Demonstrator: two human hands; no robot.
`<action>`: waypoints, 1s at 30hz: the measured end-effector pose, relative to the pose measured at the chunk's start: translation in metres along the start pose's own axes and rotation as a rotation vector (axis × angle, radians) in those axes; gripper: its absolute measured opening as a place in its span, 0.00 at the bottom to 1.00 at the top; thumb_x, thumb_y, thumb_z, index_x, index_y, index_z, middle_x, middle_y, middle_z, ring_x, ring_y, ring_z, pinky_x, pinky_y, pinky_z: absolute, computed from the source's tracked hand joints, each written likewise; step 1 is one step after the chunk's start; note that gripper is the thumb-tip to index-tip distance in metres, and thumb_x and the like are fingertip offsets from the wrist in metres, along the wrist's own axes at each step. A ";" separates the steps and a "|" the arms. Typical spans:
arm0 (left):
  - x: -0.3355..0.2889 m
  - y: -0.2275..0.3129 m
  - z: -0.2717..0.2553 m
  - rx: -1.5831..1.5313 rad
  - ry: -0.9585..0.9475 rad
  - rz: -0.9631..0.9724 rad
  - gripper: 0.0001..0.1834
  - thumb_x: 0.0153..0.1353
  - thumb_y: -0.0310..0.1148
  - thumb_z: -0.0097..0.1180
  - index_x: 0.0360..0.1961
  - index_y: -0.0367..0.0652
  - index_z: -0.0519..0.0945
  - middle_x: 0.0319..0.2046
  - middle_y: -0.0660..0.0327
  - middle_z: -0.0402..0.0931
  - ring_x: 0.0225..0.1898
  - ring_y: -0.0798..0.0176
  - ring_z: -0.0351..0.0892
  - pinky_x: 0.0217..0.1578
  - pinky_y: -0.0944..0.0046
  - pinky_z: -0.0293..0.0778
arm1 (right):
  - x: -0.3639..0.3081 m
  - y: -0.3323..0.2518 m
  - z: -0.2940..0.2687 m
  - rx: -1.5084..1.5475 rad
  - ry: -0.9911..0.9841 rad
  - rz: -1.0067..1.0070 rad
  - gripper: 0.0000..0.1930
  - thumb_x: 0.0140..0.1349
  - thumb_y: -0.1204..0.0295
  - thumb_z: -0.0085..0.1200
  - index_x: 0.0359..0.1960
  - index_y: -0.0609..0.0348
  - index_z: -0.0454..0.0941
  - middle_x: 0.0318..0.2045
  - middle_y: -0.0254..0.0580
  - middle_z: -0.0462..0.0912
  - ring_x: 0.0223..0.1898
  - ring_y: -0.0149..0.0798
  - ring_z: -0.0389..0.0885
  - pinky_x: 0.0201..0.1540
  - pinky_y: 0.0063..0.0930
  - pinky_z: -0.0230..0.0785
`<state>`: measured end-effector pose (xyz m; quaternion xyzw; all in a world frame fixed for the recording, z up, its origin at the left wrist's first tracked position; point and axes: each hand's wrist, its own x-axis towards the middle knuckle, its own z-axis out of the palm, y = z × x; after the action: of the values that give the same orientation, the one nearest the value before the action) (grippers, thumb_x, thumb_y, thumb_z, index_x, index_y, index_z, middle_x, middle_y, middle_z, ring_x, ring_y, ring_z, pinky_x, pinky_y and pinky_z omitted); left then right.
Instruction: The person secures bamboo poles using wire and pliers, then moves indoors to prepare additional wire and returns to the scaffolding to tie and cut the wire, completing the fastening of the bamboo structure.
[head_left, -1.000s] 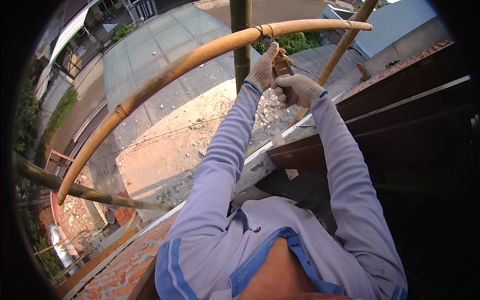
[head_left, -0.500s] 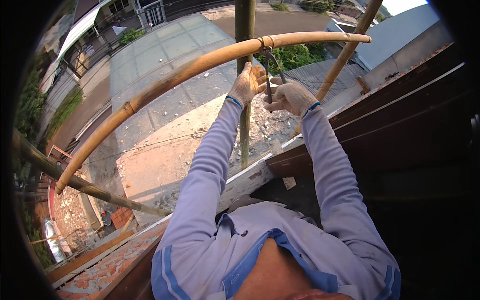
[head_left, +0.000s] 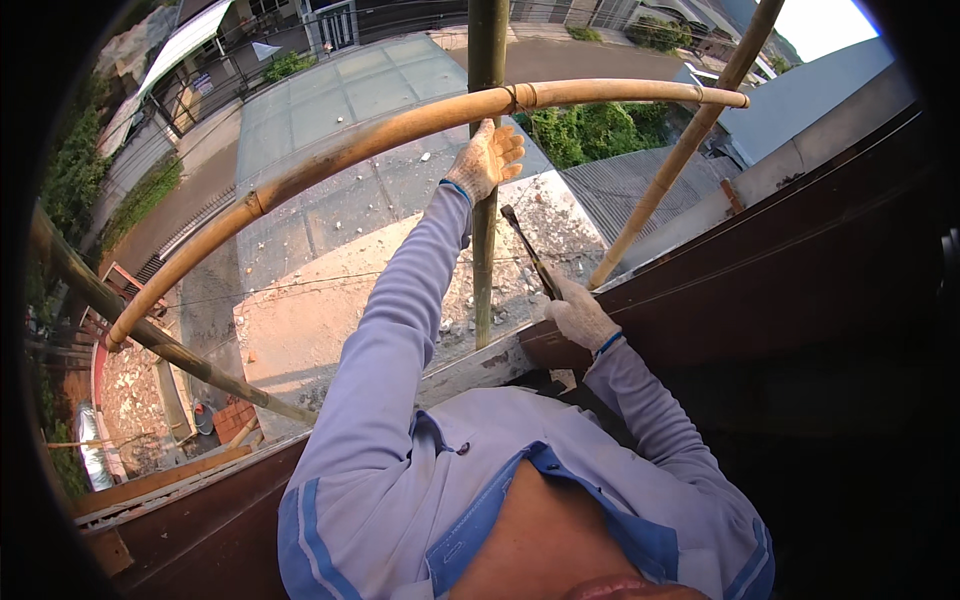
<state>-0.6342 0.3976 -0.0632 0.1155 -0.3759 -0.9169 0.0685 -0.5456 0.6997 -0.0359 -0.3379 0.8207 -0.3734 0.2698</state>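
A long bamboo pole (head_left: 375,138) runs across in front of me, bent by the lens. It crosses an upright greenish bamboo pole (head_left: 486,50), and a thin dark tie (head_left: 514,97) wraps the crossing. Just under that crossing, my left hand (head_left: 484,160) in a pale knit glove rests against the upright with its fingers apart, holding nothing. My gloved right hand (head_left: 582,315) is lower and to the right, closed around a pair of dark pincers (head_left: 530,248). Their jaws point up toward the upright and are clear of the tie.
A slanting bamboo pole (head_left: 665,185) meets the crosspiece at right, and a darker one (head_left: 180,365) passes low on the left. Below lies a roof (head_left: 330,320) strewn with rubble. A dark brown panel (head_left: 720,270) borders my right side.
My right hand has come down toward me with the pincers, whose jaws have left the tie at the crossing. My left hand stays by the upright, fingers still apart.
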 end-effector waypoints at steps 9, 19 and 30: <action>0.032 -0.013 0.047 -0.458 0.090 0.160 0.09 0.75 0.38 0.57 0.45 0.45 0.81 0.39 0.60 0.84 0.40 0.60 0.86 0.45 0.57 0.85 | -0.202 0.128 -0.042 -0.204 -0.528 0.378 0.30 0.67 0.62 0.54 0.68 0.65 0.70 0.64 0.63 0.76 0.67 0.56 0.74 0.69 0.39 0.65; 0.086 -0.033 0.094 -0.545 0.229 0.432 0.05 0.74 0.36 0.59 0.40 0.49 0.80 0.29 0.66 0.81 0.32 0.68 0.82 0.33 0.63 0.81 | -0.171 0.234 -0.257 -0.894 -0.014 0.272 0.23 0.63 0.68 0.58 0.61 0.60 0.79 0.49 0.54 0.85 0.51 0.47 0.84 0.53 0.40 0.77; 0.051 -0.052 0.104 -0.500 0.018 0.493 0.05 0.78 0.33 0.52 0.50 0.49 0.77 0.24 0.69 0.67 0.25 0.71 0.68 0.33 0.64 0.74 | 0.073 -0.107 -0.306 -0.964 0.261 -0.552 0.35 0.61 0.86 0.52 0.72 0.58 0.67 0.71 0.63 0.67 0.74 0.61 0.63 0.74 0.46 0.62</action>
<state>-0.7129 0.4932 -0.0360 0.0091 -0.1558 -0.9354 0.3173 -0.7662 0.7234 0.2108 -0.5757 0.8062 -0.0521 -0.1259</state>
